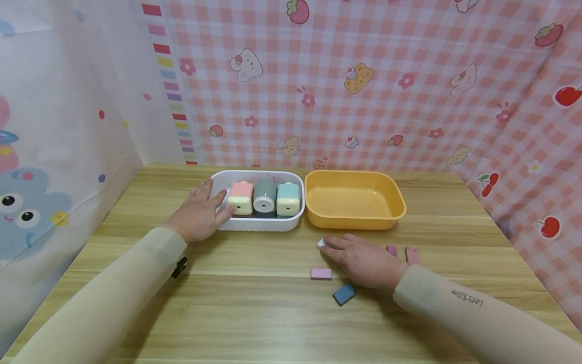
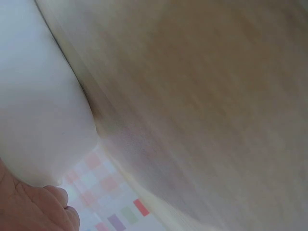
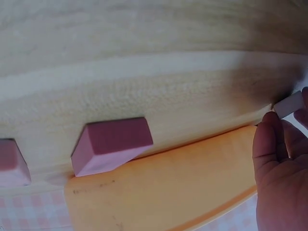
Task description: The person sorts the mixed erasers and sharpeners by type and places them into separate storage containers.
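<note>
The right hand (image 1: pixel 364 260) pinches a small white block (image 1: pixel 321 243) low at the wood-grain table (image 1: pixel 254 318), in front of a smooth yellow tray (image 1: pixel 354 222), with oblong pink blocks (image 1: pixel 321 274) and a dark blue block (image 1: pixel 344 294) nearby. The left hand (image 1: pixel 197 212), fingers spread, rests at the end of a white tray (image 1: pixel 259 224) holding three glossy two-tone pieces (image 1: pixel 265 194) (each with a small hole); the right sleeve (image 1: pixel 454 303) reads "LetsSlim", upside down.

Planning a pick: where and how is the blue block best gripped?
Probably pinch the blue block across its two long sides, from above on the near side: it is oblong, lying flat and askew on the table, the right hand just beyond.
</note>
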